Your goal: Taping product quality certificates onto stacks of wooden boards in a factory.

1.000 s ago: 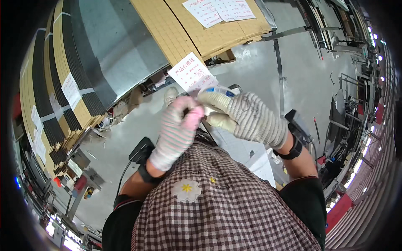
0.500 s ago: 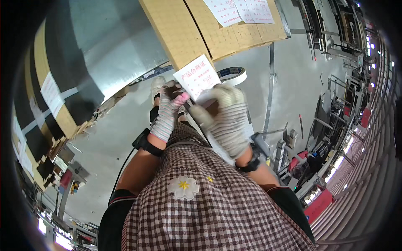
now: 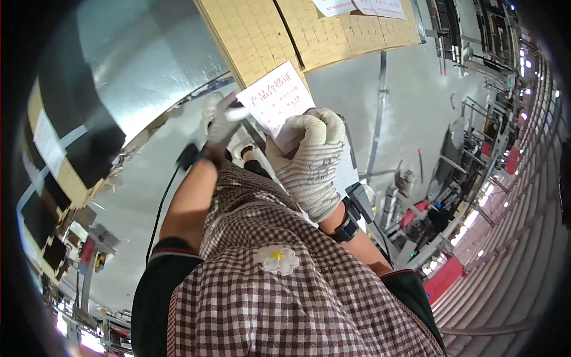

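A white paper label (image 3: pixel 273 98) with red print lies tilted over the near corner of a yellowish board stack (image 3: pixel 253 41). Against the label's lower right edge, my right hand (image 3: pixel 312 157), in a whitish knit glove, is closed on the paper with curled fingers. My left hand (image 3: pixel 221 128), in a light glove, is left of the label, smeared by motion. A small white streak shows by its fingers, too blurred to name. What lies under my right palm is hidden.
More printed white sheets (image 3: pixel 380 7) lie on the far boards. Left is a large grey sheet surface (image 3: pixel 160 47), with taped black and tan panels (image 3: pixel 98 137) beside it. Metal frames and machine parts (image 3: pixel 410 196) stand at right. A black cable (image 3: pixel 159 208) hangs by my left arm.
My left hand has moved left off the label's lower edge. My right hand has shifted left and closed on the paper. The white tape roll beside the label no longer shows.
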Available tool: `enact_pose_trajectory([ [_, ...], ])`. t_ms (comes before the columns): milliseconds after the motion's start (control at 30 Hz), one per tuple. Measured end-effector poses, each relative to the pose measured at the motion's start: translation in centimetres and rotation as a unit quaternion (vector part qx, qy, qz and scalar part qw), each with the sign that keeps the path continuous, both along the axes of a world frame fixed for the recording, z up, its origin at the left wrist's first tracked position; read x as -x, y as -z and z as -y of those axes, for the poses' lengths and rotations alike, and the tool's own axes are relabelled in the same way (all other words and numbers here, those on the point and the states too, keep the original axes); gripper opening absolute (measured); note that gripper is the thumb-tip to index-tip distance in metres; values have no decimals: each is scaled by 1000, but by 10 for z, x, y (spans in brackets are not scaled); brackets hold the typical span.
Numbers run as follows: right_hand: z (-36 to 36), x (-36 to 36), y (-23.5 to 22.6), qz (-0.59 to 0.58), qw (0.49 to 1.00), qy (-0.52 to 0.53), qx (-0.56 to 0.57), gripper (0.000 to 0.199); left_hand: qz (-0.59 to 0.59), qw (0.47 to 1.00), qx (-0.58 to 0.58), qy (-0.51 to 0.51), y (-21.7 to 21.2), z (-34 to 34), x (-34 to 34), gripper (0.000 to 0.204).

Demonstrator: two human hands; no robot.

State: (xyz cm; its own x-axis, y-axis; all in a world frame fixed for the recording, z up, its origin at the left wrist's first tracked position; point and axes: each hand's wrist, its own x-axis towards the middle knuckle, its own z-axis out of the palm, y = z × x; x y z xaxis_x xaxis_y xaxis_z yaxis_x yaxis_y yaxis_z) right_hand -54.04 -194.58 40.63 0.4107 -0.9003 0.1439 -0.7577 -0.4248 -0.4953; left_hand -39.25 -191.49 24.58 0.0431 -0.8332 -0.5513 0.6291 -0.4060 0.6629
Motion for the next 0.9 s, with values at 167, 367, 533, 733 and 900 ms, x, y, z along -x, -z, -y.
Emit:
enact_pose_trajectory([
  [167, 4, -4, -1, 18, 999, -7, 34, 52, 133, 982, 90, -96, -130, -70, -13, 35],
  [367, 34, 14, -69, 85, 987, -69, -113, 66, 431, 883, 169, 70, -180, -6, 16, 27],
  [533, 52, 15, -107, -70, 940, -300, -149, 37, 764, 581, 274, 49, -174, 15, 5, 32],
  [733, 101, 22, -125, -243, 906, -261, -226, 30, 649, 673, 350, 55, -140, 23, 3, 63],
  [900, 120, 17, -20, -367, 882, -237, -174, 24, 631, 696, 336, 70, -138, 17, 1, 58],
])
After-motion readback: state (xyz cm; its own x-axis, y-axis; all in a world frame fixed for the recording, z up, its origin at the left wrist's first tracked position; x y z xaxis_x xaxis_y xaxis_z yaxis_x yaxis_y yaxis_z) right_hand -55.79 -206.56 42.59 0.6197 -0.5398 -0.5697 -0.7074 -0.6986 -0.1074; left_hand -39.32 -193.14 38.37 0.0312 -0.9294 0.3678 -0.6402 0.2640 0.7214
